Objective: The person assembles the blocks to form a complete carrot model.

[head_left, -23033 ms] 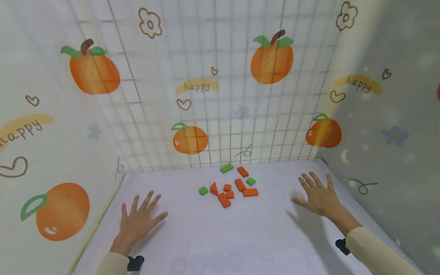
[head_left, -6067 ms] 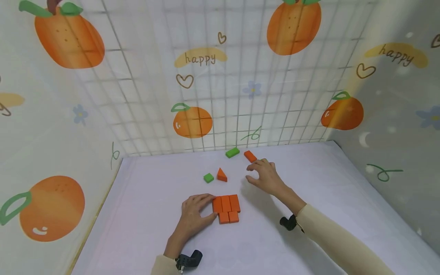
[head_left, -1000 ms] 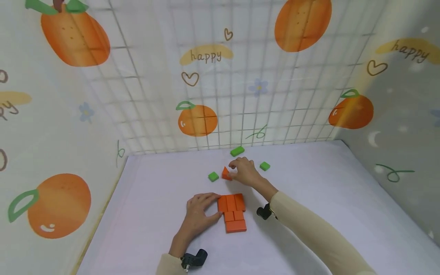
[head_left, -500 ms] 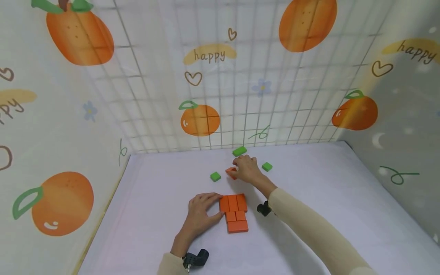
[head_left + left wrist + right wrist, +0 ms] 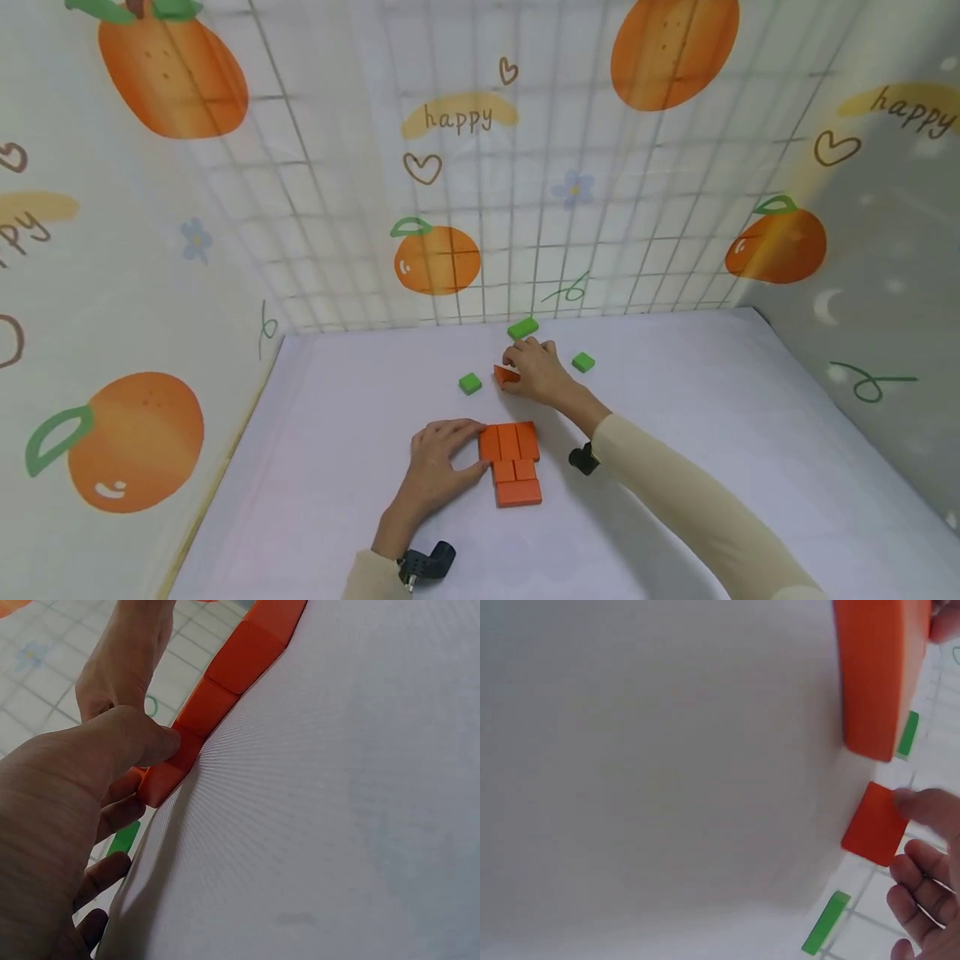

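Six-block flat arrangement of orange blocks (image 5: 508, 442) lies on the table: three upright rectangles on top, two small blocks below, one rectangle at the bottom. My left hand (image 5: 433, 467) holds the leftmost rectangle, index finger at its upper corner and thumb at its lower one. In the left wrist view the thumb (image 5: 161, 742) presses against this orange block (image 5: 169, 776). Behind the arrangement, my right hand (image 5: 542, 371) pinches an orange triangular block (image 5: 504, 377), partly hidden by the fingers. The right wrist view shows the thumb (image 5: 930, 810) on the triangular block's face (image 5: 871, 829).
A green block (image 5: 470, 383) lies left of my right hand, another green block (image 5: 583, 362) to its right. A longer green block (image 5: 522, 327) sits near the back edge. Patterned curtains (image 5: 345, 250) enclose the white table (image 5: 337, 400) behind and at both sides.
Orange blocks first scattered are now grouped; the bottom rectangle joined within the last several seconds. Over the last second my right hand has gripped and turned the triangular block. My left hand has stayed.
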Available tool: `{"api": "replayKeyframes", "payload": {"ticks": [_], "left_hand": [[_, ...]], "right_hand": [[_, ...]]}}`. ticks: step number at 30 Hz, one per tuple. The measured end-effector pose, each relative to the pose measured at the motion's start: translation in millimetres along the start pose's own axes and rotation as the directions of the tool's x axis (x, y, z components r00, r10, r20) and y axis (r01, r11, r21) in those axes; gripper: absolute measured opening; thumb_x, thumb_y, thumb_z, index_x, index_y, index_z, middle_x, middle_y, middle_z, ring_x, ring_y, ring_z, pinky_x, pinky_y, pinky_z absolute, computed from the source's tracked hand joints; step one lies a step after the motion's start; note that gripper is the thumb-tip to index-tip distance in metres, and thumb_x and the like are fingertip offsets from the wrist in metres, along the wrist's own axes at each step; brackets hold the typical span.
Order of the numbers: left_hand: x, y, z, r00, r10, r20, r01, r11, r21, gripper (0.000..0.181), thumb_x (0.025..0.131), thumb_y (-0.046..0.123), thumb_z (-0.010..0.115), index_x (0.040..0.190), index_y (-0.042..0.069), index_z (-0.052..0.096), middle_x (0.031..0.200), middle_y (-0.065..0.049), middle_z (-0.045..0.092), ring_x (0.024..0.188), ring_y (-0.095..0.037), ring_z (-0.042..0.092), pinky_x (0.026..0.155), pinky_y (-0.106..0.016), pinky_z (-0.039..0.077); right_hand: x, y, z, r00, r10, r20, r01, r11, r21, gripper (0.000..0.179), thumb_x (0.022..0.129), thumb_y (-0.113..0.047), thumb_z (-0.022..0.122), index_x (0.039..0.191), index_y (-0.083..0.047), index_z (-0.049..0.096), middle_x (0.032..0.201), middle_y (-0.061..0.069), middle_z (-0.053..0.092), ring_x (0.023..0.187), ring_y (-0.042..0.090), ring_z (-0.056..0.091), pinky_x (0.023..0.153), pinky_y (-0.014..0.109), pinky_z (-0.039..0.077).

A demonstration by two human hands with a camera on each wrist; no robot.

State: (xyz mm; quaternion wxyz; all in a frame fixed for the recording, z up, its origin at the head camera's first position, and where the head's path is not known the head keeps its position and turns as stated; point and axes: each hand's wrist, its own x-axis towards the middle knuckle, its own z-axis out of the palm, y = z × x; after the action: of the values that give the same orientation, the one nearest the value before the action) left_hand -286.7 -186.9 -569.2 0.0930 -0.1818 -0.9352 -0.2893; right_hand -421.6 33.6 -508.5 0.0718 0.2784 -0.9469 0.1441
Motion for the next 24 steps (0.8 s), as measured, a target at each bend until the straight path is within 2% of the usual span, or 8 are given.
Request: {"api": "replayKeyframes", "payload": {"ticks": [5, 13, 19, 24], "left_hand": [[0.3, 0.3, -1.0, 1.0, -0.005, -0.006, 0.005, 1.0, -0.001, 0.05, 0.087, 0.047, 0.072, 0.134, 0.032, 0.064, 0.138, 0.01, 0.057, 0.124, -0.017, 0.044, 0.104, -0.052, 0.027], [-1.4, 4.9, 0.7, 1.0, -0.003, -0.008, 0.003, 1.0, -0.012, 0.049, 0.087, 0.046, 0.072, 0.133, 0.032, 0.064, 0.138, 0.01, 0.057, 0.125, -0.017, 0.043, 0.104, -0.052, 0.027], [-0.1, 4.9, 0.7, 1.0, 0.003, -0.014, -0.003, 1.0, 0.0, 0.05, 0.087, 0.045, 0.073, 0.134, 0.031, 0.064, 0.138, 0.01, 0.057, 0.124, -0.018, 0.044, 0.103, -0.053, 0.029], [-0.8, 1.9, -0.6, 1.0, -0.003, -0.009, 0.003, 1.0, 0.004, 0.05, 0.087, 0.046, 0.072, 0.135, 0.033, 0.063, 0.139, 0.009, 0.057, 0.126, -0.019, 0.044, 0.104, -0.053, 0.027]], "right_hand": [[-1.8, 2, 1, 0.999, 0.04, 0.017, -0.04, 0.999, 0.0, 0.035, 0.087, -0.04, 0.078, 0.106, -0.011, 0.072, 0.101, 0.001, 0.064, 0.096, 0.022, 0.054, 0.084, 0.048, 0.035], [-8.1, 1, -1, 0.999, 0.045, 0.026, -0.046, 0.999, 0.023, 0.027, 0.09, -0.033, 0.074, 0.107, -0.012, 0.075, 0.096, 0.0, 0.067, 0.091, 0.02, 0.055, 0.083, 0.045, 0.035], [-28.1, -1, -23, 0.999, -0.032, -0.025, 0.034, 0.996, 0.081, 0.022, 0.088, -0.028, 0.076, 0.104, -0.013, 0.077, 0.079, -0.006, 0.065, 0.08, 0.015, 0.055, 0.08, 0.045, 0.033], [-54.3, -9, -38, 0.99, -0.128, -0.063, 0.135, 0.983, 0.123, 0.019, 0.085, -0.024, 0.08, 0.1, -0.012, 0.077, 0.084, -0.005, 0.068, 0.088, 0.021, 0.06, 0.085, 0.048, 0.034]]}}
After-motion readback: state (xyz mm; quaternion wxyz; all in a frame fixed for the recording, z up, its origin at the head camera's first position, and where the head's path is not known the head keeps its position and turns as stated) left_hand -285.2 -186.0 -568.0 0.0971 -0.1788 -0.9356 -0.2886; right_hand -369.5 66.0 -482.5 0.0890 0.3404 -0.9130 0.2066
